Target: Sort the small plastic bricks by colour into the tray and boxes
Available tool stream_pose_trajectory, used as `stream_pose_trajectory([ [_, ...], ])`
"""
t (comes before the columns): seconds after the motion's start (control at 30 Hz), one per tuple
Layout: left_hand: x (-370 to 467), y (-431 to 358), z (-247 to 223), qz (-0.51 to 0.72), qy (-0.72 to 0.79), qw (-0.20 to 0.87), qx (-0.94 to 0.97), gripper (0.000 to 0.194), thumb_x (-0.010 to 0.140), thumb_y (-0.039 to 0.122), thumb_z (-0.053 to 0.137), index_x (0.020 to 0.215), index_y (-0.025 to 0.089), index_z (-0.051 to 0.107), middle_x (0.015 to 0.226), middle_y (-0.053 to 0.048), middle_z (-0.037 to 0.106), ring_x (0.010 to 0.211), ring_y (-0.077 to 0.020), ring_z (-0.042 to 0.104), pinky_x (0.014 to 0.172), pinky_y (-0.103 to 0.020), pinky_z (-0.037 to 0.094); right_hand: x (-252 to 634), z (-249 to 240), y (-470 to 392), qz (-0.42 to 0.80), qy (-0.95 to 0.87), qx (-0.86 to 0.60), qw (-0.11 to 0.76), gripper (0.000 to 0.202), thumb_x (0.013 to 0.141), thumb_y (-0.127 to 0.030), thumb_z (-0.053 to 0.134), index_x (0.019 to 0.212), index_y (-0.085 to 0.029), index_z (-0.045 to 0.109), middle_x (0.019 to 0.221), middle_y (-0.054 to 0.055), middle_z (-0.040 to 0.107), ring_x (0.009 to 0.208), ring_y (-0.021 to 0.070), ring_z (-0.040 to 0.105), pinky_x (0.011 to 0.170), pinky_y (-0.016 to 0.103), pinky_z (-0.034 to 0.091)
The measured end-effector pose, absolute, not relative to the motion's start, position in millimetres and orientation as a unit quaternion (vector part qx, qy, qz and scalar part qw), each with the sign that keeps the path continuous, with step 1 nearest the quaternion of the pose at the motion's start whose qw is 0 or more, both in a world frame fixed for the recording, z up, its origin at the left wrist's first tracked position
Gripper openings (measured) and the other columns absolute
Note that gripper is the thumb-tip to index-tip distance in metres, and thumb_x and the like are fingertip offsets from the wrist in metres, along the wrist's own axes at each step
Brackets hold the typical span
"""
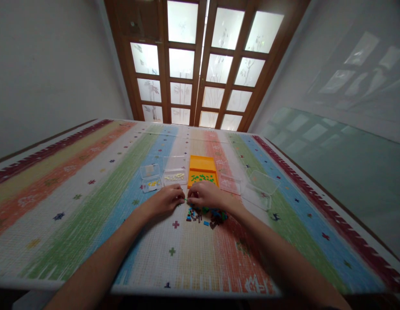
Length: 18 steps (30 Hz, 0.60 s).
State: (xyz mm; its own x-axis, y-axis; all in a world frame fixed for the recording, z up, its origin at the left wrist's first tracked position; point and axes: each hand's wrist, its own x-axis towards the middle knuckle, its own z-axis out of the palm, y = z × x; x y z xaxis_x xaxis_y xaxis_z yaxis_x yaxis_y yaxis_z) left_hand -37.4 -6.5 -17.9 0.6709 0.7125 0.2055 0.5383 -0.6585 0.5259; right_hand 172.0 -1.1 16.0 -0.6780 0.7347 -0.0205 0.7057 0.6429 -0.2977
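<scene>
My left hand (171,198) and my right hand (203,193) meet near the middle of the table, fingers closed in a pinch. A tiny green brick (186,199) shows between their fingertips, and both hands seem to grip it. Under and beside my right hand lies a loose pile of small brown, blue and green bricks (197,216), partly covered by that hand and wrist. Just beyond my right hand, an open orange box (202,162) contains small green pieces (203,177). Past my left hand, clear boxes hold pale cream pieces (174,177) and yellow pieces (153,183).
Clear lidded boxes stand open left of the orange box, including the one (150,171) at far left. On the right are two more clear boxes (230,184) (259,198). A striped cloth (122,206) covers the table; wooden glazed doors (196,64) stand behind.
</scene>
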Motion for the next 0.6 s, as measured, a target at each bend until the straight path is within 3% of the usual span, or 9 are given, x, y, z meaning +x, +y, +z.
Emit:
stream_pose_trajectory([
  [0.27, -30, -12, -16, 0.213, 0.357, 0.175, 0.893, 0.020, 0.093, 0.020, 0.050, 0.085, 0.016, 0.068, 0.084, -0.005, 0.062, 0.078, -0.0162, 0.059, 0.075, -0.029, 0.047, 181, 18, 5, 0.127, -0.895, -0.422, 0.061, 0.017, 0.082, -0.015, 0.063, 0.090, -0.016, 0.078, 0.082, 0.006, 0.075, 0.072, 0.0146, 0.061, 0.064, 0.024, 0.038],
  [0.37, -29, -8, -14, 0.238, 0.367, 0.169, 0.883, 0.020, 0.094, 0.022, 0.050, 0.086, 0.016, 0.067, 0.084, -0.005, 0.061, 0.079, -0.0166, 0.058, 0.076, -0.030, 0.047, 194, 24, 19, 0.119, -0.882, -0.447, 0.093, 0.018, 0.084, -0.019, 0.063, 0.092, -0.016, 0.079, 0.083, 0.006, 0.075, 0.071, 0.0134, 0.062, 0.065, 0.022, 0.039],
  [0.6, -18, 10, -7, 0.295, 0.383, 0.128, 0.866, 0.017, 0.092, 0.018, 0.051, 0.085, 0.015, 0.067, 0.080, -0.004, 0.059, 0.075, -0.0160, 0.055, 0.077, -0.031, 0.047, 201, 15, 50, 0.092, -0.852, -0.511, 0.066, 0.020, 0.084, -0.019, 0.063, 0.093, -0.017, 0.080, 0.088, 0.006, 0.077, 0.072, 0.0140, 0.064, 0.062, 0.022, 0.039],
])
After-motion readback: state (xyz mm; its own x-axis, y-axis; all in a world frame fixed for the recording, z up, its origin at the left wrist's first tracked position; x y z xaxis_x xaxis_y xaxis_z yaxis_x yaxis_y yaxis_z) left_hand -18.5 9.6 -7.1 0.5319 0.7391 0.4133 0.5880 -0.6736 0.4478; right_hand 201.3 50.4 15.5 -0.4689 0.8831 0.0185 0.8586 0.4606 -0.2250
